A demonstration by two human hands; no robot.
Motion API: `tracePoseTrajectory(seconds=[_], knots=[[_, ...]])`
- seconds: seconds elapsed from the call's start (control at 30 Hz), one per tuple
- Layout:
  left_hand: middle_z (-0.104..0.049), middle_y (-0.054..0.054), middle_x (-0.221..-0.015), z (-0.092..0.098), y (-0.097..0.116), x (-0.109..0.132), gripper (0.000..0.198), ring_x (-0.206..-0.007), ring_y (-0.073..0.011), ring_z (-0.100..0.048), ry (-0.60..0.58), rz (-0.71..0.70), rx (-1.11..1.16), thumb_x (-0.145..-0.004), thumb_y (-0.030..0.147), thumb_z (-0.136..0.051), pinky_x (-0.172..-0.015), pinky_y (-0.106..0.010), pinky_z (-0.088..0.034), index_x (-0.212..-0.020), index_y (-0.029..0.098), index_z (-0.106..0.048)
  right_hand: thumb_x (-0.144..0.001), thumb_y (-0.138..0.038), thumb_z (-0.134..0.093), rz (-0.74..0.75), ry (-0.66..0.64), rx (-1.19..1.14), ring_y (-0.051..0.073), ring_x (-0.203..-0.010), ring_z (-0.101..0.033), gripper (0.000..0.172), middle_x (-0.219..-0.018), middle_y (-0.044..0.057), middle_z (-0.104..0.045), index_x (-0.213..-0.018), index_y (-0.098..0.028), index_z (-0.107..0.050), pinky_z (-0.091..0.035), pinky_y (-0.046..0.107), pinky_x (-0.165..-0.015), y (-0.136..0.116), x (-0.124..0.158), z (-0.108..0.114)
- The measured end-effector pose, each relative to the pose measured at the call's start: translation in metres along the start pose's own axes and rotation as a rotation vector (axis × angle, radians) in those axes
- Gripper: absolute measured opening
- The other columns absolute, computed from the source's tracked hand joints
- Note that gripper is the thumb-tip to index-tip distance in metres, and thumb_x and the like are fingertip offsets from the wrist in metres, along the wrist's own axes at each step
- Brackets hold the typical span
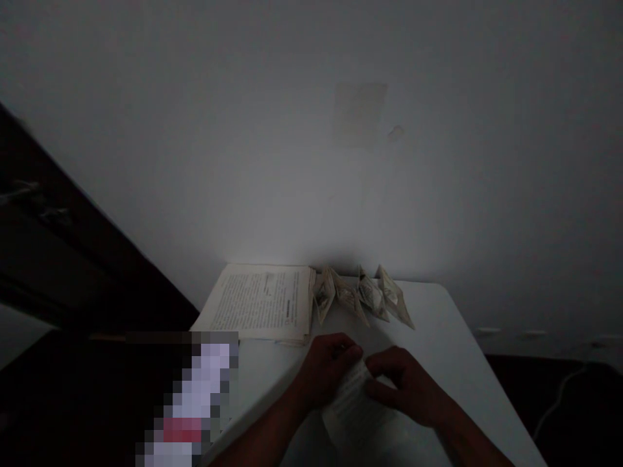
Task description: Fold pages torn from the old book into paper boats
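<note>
Between my hands, low in the head view, is a sheet of printed paper, its upper end narrowed as if folded. My left hand grips its upper left edge, thumb and fingers pinched together near the top. On the other side, my right hand holds the right edge with its thumb and bent fingers. The lower part of the sheet is dim and blurred. Just beyond my hands, several folded paper boats stand in a row.
A stack of printed pages lies at the table's back left. The white table meets a pale wall. A dark door is at left, a pixelated patch below it. A cable hangs at right.
</note>
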State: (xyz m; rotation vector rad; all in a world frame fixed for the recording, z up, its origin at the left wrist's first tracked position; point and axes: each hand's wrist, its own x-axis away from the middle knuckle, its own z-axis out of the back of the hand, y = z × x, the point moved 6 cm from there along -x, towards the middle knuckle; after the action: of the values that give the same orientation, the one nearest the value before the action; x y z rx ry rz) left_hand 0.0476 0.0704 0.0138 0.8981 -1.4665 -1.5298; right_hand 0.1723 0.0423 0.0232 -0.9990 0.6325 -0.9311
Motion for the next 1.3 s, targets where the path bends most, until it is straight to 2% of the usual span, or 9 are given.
tracePoseTrajectory(seconds=[0.23,0.37,0.63,0.73,0.83,0.97,1.07,1.17,1.3], knots=[[-0.039,0.005,-0.053,-0.006,-0.002,-0.001,0.030,-0.050,-0.0075,-0.033,0.021,0.086,0.078,-0.074,0.040,-0.056,-0.048,-0.021,-0.025,-0.061,0.013,-0.053,-0.080,-0.039,-0.053,0.191,-0.019,-0.026,0.015,-0.056,-0.053,0.030,-0.056,0.001,-0.056,-0.058,-0.019,-0.060,-0.041,0.025,-0.060,-0.027,0.016,0.008],[-0.039,0.005,-0.053,-0.013,0.003,0.000,0.030,-0.050,-0.0077,-0.033,0.008,0.109,0.103,-0.072,0.040,-0.056,-0.049,-0.021,-0.025,-0.060,0.013,-0.053,-0.079,-0.050,-0.050,0.171,-0.073,-0.088,0.017,-0.058,-0.058,0.039,-0.055,0.005,-0.061,-0.054,-0.022,-0.062,-0.044,0.028,-0.063,-0.026,0.024,0.008],[-0.041,0.005,-0.055,0.012,-0.012,-0.003,0.029,-0.052,-0.0087,-0.038,0.133,0.162,0.098,-0.073,0.041,-0.056,-0.050,-0.021,-0.029,-0.062,0.014,-0.053,-0.067,-0.074,-0.044,0.117,-0.107,-0.385,0.013,-0.034,-0.047,0.062,-0.028,0.002,-0.041,-0.030,-0.025,-0.042,-0.043,0.028,-0.050,-0.009,0.031,0.007],[-0.041,0.005,-0.054,0.018,-0.016,-0.003,0.030,-0.050,-0.0084,-0.037,0.155,0.195,0.205,-0.073,0.043,-0.057,-0.049,-0.021,-0.029,-0.062,0.015,-0.050,-0.076,-0.063,-0.047,0.212,0.115,-0.492,0.014,-0.033,-0.048,0.054,-0.030,0.001,-0.044,-0.039,-0.023,-0.049,-0.042,0.028,-0.045,-0.013,0.021,0.027],[-0.041,0.006,-0.054,0.011,-0.019,-0.003,0.033,-0.048,-0.0077,-0.036,0.119,0.238,0.312,-0.071,0.045,-0.059,-0.048,-0.021,-0.029,-0.062,0.015,-0.048,-0.079,-0.045,-0.057,0.191,0.251,-0.297,0.021,-0.068,-0.063,0.026,-0.071,0.008,-0.066,-0.080,-0.021,-0.066,-0.049,0.033,-0.063,-0.015,0.011,0.035],[-0.043,0.005,-0.054,-0.005,-0.022,0.001,0.036,-0.047,-0.0075,-0.038,-0.034,0.300,0.397,-0.071,0.048,-0.060,-0.048,-0.021,-0.029,-0.063,0.014,-0.052,-0.074,-0.024,-0.068,0.259,0.254,-0.056,0.025,-0.107,-0.054,0.023,-0.117,0.009,-0.058,-0.096,-0.026,-0.065,-0.044,0.036,-0.089,-0.020,0.003,0.024],[-0.051,0.002,-0.057,-0.013,-0.019,0.006,0.035,-0.046,-0.0077,-0.042,-0.143,0.317,0.343,-0.074,0.046,-0.057,-0.046,-0.021,-0.030,-0.069,0.011,-0.060,-0.074,-0.023,-0.067,0.249,0.290,-0.052,0.023,-0.096,-0.060,0.011,-0.100,0.006,-0.066,-0.085,-0.024,-0.068,-0.047,0.033,-0.083,-0.015,0.002,0.020],[-0.059,-0.003,-0.062,-0.013,-0.013,0.007,0.036,-0.046,-0.0114,-0.051,-0.197,0.269,0.287,-0.078,0.044,-0.052,-0.040,-0.020,-0.033,-0.082,0.011,-0.064,-0.076,-0.029,-0.065,0.037,0.551,-0.109,0.018,-0.068,-0.063,0.009,-0.073,0.002,-0.067,-0.079,-0.021,-0.066,-0.051,0.027,-0.064,0.003,0.006,0.032],[-0.062,-0.009,-0.062,-0.003,-0.004,0.002,0.053,-0.056,-0.0177,-0.060,-0.103,0.102,0.372,-0.083,0.053,-0.038,-0.043,-0.025,-0.045,-0.078,0.008,-0.065,-0.074,-0.035,-0.065,-0.128,0.685,-0.217,0.015,-0.054,-0.059,0.019,-0.063,0.001,-0.065,-0.080,-0.017,-0.065,-0.048,0.024,-0.049,0.018,0.011,0.037]])
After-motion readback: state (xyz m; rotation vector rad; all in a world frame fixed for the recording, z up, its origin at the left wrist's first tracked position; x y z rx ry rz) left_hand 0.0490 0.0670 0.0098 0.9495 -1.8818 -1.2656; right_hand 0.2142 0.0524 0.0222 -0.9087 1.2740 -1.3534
